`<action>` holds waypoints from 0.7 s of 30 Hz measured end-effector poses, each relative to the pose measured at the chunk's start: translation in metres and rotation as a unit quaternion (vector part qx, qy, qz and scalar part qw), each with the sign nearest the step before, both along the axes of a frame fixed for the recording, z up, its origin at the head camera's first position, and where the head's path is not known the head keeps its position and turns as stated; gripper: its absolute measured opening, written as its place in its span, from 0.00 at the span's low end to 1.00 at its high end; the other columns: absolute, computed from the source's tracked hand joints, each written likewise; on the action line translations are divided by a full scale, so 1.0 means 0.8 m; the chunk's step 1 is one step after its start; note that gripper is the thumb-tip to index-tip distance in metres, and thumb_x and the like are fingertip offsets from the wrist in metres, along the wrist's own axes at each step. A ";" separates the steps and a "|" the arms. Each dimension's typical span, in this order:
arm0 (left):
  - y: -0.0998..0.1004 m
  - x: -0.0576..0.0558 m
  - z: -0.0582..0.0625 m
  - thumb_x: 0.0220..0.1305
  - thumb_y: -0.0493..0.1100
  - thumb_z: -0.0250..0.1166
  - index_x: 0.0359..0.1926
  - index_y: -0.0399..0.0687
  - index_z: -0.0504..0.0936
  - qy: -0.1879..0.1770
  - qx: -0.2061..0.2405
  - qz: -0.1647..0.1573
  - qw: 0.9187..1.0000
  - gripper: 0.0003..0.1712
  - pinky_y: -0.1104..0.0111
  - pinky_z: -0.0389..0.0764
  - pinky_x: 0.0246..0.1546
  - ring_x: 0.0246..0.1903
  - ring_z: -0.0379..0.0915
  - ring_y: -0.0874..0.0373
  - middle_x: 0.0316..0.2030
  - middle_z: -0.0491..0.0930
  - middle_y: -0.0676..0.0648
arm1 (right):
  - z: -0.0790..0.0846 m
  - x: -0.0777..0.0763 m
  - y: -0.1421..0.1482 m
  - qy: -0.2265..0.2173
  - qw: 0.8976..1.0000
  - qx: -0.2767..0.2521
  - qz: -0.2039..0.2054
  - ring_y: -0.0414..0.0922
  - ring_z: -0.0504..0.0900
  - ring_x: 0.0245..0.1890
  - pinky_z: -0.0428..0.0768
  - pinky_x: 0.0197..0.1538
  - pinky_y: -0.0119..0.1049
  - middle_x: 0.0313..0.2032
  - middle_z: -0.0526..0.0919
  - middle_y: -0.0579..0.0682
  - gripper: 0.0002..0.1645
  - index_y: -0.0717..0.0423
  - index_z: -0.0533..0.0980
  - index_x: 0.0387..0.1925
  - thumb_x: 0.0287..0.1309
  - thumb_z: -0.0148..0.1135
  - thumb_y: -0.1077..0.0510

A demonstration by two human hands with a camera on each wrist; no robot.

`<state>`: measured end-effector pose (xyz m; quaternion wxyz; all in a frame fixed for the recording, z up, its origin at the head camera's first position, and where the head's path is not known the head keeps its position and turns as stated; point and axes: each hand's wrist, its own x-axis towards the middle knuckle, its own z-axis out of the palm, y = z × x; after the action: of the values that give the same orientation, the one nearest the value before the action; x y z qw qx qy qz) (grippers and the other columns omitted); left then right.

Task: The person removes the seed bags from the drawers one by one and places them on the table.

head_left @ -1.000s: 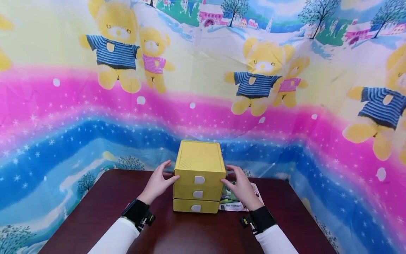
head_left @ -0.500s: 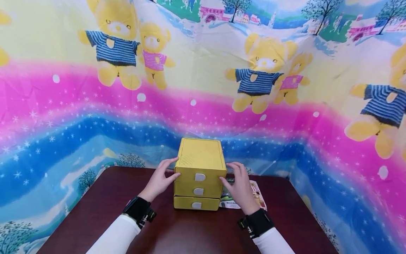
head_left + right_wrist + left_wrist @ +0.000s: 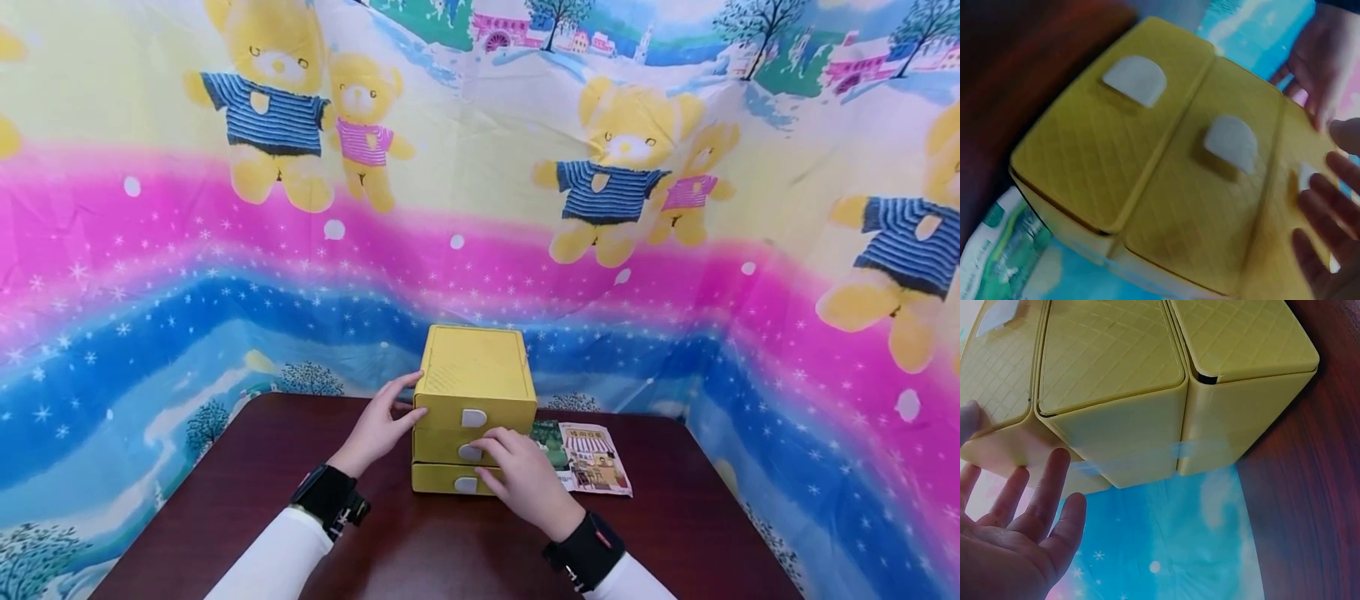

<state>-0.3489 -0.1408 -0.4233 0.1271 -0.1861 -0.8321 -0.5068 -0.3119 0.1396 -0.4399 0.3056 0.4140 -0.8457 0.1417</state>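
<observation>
A yellow box of three stacked drawers (image 3: 476, 362) stands on the table, each drawer front bearing a white tab handle. My left hand (image 3: 378, 429) rests at its left front edge, thumb on the front and extended fingers along the side. In the left wrist view, these fingers (image 3: 1054, 481) look straight and spread. My right hand (image 3: 528, 479) is before the lower right of the drawer fronts, fingertips near the middle handle (image 3: 469, 452). Blurred in the right wrist view, its fingers (image 3: 1329, 219) are spread and hold nothing. The bottom handle (image 3: 466, 485) lies left of the thumb.
A flat printed packet (image 3: 596, 458) with a shopfront picture and a green part lies on the dark wooden table (image 3: 420, 550), right of the drawers. Behind the table hangs a cloth (image 3: 465, 158) printed with bears.
My right hand has left the right edge of the drawer box and swung leftward and down before its front. My left hand has closed in to touch the left side. More of the packet shows.
</observation>
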 end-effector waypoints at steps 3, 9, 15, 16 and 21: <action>0.001 0.001 -0.001 0.72 0.42 0.65 0.76 0.60 0.65 -0.008 -0.001 0.001 1.000 0.35 0.59 0.85 0.49 0.53 0.79 0.43 0.68 0.68 0.41 | -0.011 0.001 -0.003 -0.044 0.998 0.023 -0.024 0.41 0.81 0.47 0.82 0.48 0.40 0.51 0.79 0.44 0.25 0.49 0.79 0.58 0.59 0.74 0.52; 0.003 0.002 -0.003 0.72 0.43 0.65 0.76 0.61 0.65 -0.016 -0.001 0.007 1.000 0.35 0.59 0.85 0.49 0.53 0.79 0.43 0.68 0.68 0.42 | -0.027 -0.004 -0.005 -0.097 0.993 0.032 -0.053 0.42 0.81 0.52 0.82 0.53 0.41 0.56 0.77 0.45 0.29 0.49 0.75 0.64 0.63 0.71 0.50; 0.004 0.002 -0.003 0.72 0.43 0.65 0.76 0.62 0.65 -0.011 0.003 0.010 1.000 0.35 0.58 0.85 0.48 0.53 0.79 0.43 0.68 0.68 0.42 | -0.031 -0.008 -0.009 -0.126 0.991 0.010 -0.038 0.41 0.80 0.53 0.82 0.54 0.38 0.56 0.75 0.46 0.29 0.52 0.75 0.65 0.65 0.70 0.52; 0.005 0.002 -0.003 0.72 0.43 0.65 0.76 0.62 0.65 -0.011 0.003 0.010 1.000 0.35 0.58 0.85 0.48 0.53 0.79 0.43 0.68 0.68 0.42 | -0.031 -0.008 -0.009 -0.128 0.991 0.007 -0.036 0.41 0.80 0.53 0.82 0.54 0.38 0.56 0.75 0.47 0.28 0.53 0.76 0.64 0.65 0.70 0.53; 0.004 0.003 -0.002 0.73 0.43 0.65 0.76 0.63 0.64 -0.014 0.003 0.010 1.000 0.35 0.58 0.84 0.49 0.54 0.78 0.43 0.69 0.67 0.42 | -0.029 -0.006 -0.012 -0.128 0.991 -0.003 -0.032 0.39 0.80 0.49 0.82 0.50 0.34 0.53 0.76 0.45 0.23 0.52 0.79 0.60 0.65 0.70 0.54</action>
<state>-0.3465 -0.1378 -0.4245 0.1210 -0.1704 -0.8342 -0.5103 -0.3168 0.1302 -0.4628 0.2006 0.3645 -0.8900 0.1866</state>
